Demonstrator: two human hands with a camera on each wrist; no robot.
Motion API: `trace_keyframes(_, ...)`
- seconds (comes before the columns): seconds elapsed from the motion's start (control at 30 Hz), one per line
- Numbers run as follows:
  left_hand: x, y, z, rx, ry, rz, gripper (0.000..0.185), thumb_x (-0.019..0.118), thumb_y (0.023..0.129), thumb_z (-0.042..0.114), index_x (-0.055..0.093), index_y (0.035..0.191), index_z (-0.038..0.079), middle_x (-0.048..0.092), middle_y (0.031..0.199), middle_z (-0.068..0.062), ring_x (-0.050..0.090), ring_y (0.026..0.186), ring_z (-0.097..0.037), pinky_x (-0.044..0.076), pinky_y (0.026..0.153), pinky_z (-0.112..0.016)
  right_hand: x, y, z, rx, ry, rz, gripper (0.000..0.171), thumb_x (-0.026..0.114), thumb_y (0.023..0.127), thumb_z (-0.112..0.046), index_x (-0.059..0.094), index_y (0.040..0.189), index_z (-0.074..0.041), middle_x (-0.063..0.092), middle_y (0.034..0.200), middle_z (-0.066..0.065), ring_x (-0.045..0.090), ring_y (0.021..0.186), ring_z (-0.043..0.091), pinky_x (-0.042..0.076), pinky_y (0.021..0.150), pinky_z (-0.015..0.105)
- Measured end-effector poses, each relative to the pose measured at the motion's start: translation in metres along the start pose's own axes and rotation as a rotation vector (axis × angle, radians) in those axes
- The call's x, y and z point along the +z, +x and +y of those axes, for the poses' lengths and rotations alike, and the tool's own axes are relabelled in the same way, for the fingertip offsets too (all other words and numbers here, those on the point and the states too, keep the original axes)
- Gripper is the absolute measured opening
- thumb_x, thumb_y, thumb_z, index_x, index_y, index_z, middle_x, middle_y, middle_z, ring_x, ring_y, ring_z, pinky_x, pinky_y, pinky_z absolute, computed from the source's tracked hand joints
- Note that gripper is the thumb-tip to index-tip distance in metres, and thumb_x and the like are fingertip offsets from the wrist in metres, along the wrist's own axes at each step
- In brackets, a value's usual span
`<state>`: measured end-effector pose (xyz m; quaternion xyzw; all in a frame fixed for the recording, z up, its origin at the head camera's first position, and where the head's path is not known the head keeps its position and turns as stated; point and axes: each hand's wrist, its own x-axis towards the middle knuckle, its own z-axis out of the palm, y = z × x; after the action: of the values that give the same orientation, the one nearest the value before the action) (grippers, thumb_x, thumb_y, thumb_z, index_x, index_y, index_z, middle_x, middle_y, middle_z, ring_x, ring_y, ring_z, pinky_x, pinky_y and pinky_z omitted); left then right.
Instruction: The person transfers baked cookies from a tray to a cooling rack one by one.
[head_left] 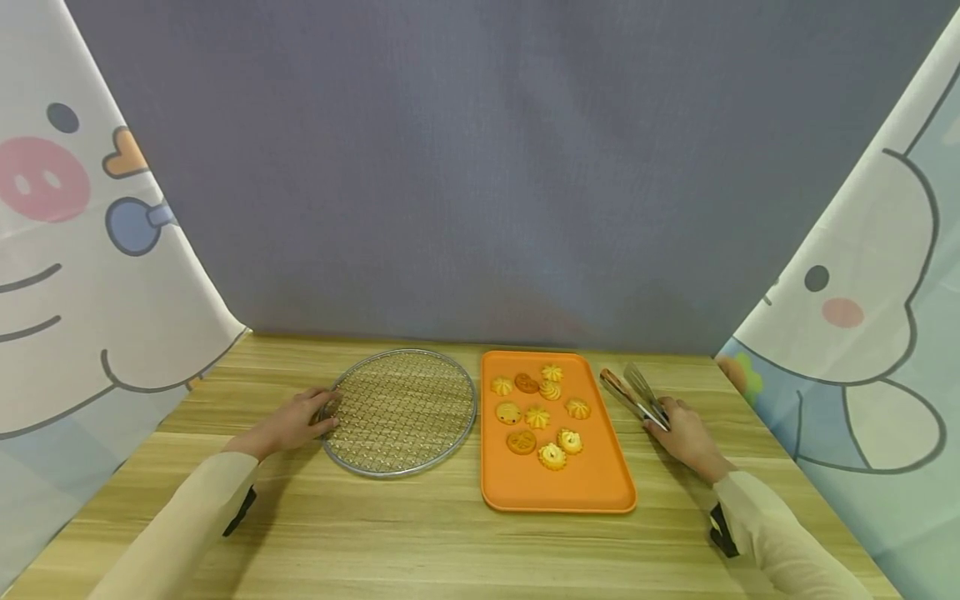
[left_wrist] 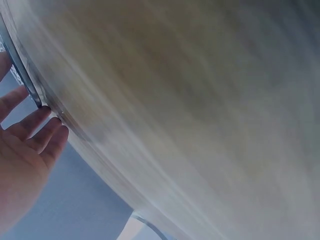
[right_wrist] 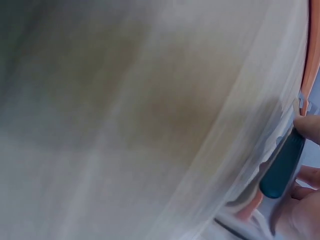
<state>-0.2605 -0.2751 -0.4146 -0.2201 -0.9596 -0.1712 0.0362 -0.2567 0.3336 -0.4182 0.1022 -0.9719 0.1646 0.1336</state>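
A round wire mesh rack (head_left: pixel 401 412) with a metal rim lies flat on the table. My left hand (head_left: pixel 300 419) is at its left edge, fingers fairly straight against or just beside the rim; the left wrist view shows the fingers (left_wrist: pixel 52 137) spread apart. To the right is an orange tray (head_left: pixel 555 492) bearing several cookies (head_left: pixel 537 417), some flower-shaped, some round. My right hand (head_left: pixel 686 437) holds a pair of tongs (head_left: pixel 626 396) near one end, thumb on one side and fingers on the other. The right wrist view shows a dark teal grip (right_wrist: pixel 282 170) between them.
All of this lies on a wood-grain table (head_left: pixel 375 533). A grey fabric panel (head_left: pixel 480 183) stands along its back edge. Cartoon-printed cloths (head_left: pixel 75 292) hang at both sides.
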Motion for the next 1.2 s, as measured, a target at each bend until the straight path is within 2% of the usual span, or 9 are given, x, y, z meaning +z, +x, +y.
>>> trace_keyframes(0.27,0.001,0.000,-0.001,0.031,0.023,0.013,0.047,0.060,0.088,0.021,0.048,0.125,-0.006,0.046,0.122,-0.034,0.044,0.108,-0.056,0.037,0.086,-0.065,-0.002,-0.001,0.000,-0.030,0.035,0.064,0.041,0.064,0.082,-0.008,0.049,0.110,0.018,0.055,0.090,0.031,0.056,0.076,0.037,0.046,0.062,0.048)
trace_keyframes(0.53,0.001,0.001,0.000,0.033,0.063,0.019,0.046,0.061,0.088,0.023,0.051,0.124,-0.004,0.049,0.120,-0.031,0.046,0.106,-0.055,0.039,0.085,-0.063,-0.005,0.002,0.001,-0.067,0.069,0.119,0.041,0.063,0.081,-0.004,0.048,0.111,0.020,0.054,0.092,0.034,0.056,0.075,0.040,0.046,0.061,0.049)
trace_keyframes(0.83,0.001,0.001,-0.001,0.058,0.081,0.041,0.045,0.062,0.087,0.024,0.053,0.121,-0.003,0.052,0.116,-0.030,0.049,0.104,-0.051,0.041,0.084,-0.061,-0.015,0.006,-0.002,-0.092,0.068,0.119,0.039,0.063,0.080,0.001,0.048,0.110,0.020,0.054,0.083,0.028,0.051,0.065,0.029,0.043,0.056,0.042)
trace_keyframes(1.03,0.000,0.002,0.000,0.051,0.087,0.036,0.045,0.063,0.086,0.024,0.053,0.121,-0.003,0.051,0.117,-0.030,0.049,0.104,-0.051,0.040,0.085,-0.061,-0.025,0.009,-0.004,-0.111,0.060,0.109,0.041,0.064,0.081,-0.003,0.049,0.113,0.018,0.054,0.088,0.029,0.052,0.065,0.026,0.043,0.056,0.040)
trace_keyframes(1.2,0.000,0.002,0.000,0.049,0.091,0.040,0.045,0.063,0.086,0.025,0.053,0.121,-0.002,0.051,0.118,-0.030,0.048,0.105,-0.052,0.041,0.084,-0.062,-0.032,0.011,-0.005,-0.109,0.064,0.057,0.043,0.063,0.084,-0.006,0.048,0.118,0.016,0.054,0.092,0.029,0.049,0.065,0.022,0.041,0.056,0.036)
